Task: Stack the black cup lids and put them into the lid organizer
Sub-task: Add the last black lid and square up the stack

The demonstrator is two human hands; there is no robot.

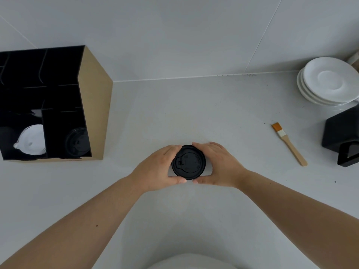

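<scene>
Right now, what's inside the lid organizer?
The lid organizer shows white lids in a near-left compartment and black lids in the near-right one. The rear compartments are too dark to read, and how deep either stack goes is hidden.

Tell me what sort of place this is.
Probably a café or coffee-bar counter. A lid organizer holds black and white takeaway lids, both hands grip a black cup lid stack, white saucers are stacked at right, and a small brush lies nearby.
</scene>
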